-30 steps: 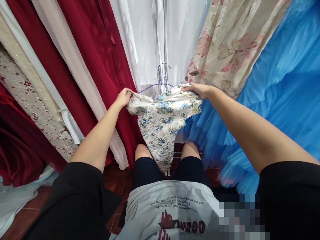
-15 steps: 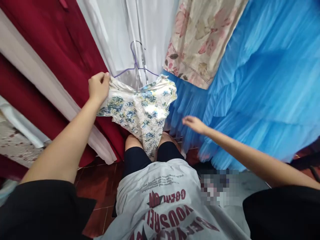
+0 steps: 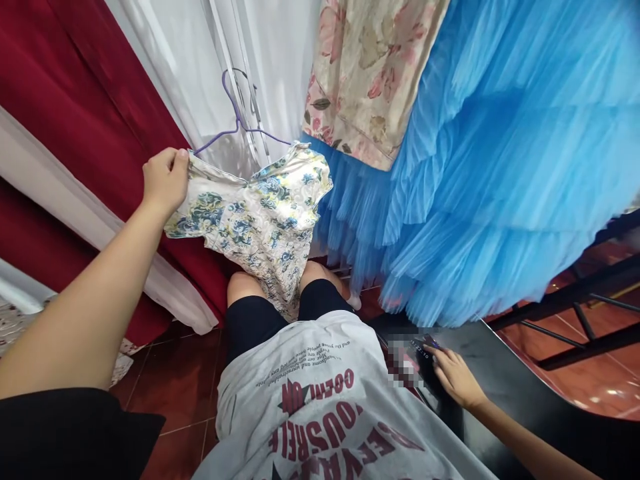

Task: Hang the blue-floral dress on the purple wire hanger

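My left hand (image 3: 166, 181) is closed on the shoulder edge of a white garment (image 3: 270, 220) with blue and yellow flowers. The garment is on a purple wire hanger (image 3: 239, 123) and drapes down between my knees. My right hand (image 3: 457, 377) is low on the right, its fingers stretched out over a black seat-like surface (image 3: 480, 353). Its fingertips touch the edge of a dark phone (image 3: 419, 349) with lit digits, partly blurred out. A small dark thing with some blue lies by the fingertips; its kind is unclear.
White cloth (image 3: 280, 67) hangs in front, with dark red cloth (image 3: 125, 113) on the left. A beige floral garment (image 3: 365, 87) and a layered blue tulle dress (image 3: 490, 167) hang on the right. A black metal frame (image 3: 580, 320) stands at the far right, over red floor tiles (image 3: 175, 393).
My right hand has moved from beside the floral garment down and right to the phone. My left hand keeps its hold on the garment. The view has shifted right.
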Tool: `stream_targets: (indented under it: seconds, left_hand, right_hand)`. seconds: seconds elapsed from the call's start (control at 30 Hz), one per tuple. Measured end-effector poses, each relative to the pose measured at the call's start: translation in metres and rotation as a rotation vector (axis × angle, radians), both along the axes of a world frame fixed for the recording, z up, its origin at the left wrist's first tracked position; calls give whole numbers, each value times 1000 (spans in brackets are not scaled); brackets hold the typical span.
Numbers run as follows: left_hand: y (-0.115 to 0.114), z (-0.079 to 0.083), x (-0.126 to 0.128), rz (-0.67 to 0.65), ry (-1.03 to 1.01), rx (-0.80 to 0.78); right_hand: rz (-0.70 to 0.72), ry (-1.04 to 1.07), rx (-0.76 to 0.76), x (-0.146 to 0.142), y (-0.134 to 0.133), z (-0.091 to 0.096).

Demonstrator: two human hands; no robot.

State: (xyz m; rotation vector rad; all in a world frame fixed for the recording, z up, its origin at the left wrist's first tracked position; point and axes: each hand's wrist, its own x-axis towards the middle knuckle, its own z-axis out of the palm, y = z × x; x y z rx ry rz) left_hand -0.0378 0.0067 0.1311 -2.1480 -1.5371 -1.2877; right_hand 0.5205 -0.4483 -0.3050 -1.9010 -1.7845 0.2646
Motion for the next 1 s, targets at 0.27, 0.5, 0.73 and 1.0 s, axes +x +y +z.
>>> stream_targets:
  seconds: [0.27, 0.5, 0.73, 1.0]
  left_hand:
    - [14, -21, -8, -94, -87, 1]
    - [17, -35, 1, -111, -212, 92]
    - [9, -12, -7, -228, -139, -92]
    - [22, 20, -28, -410, -163, -279]
  right_hand:
    - [-50, 130, 171, -63, 55, 44]
    - [162, 403, 423, -199, 201, 129]
    - [1, 531, 725, -265, 343, 283]
    - [98, 582, 442, -190, 459, 386]
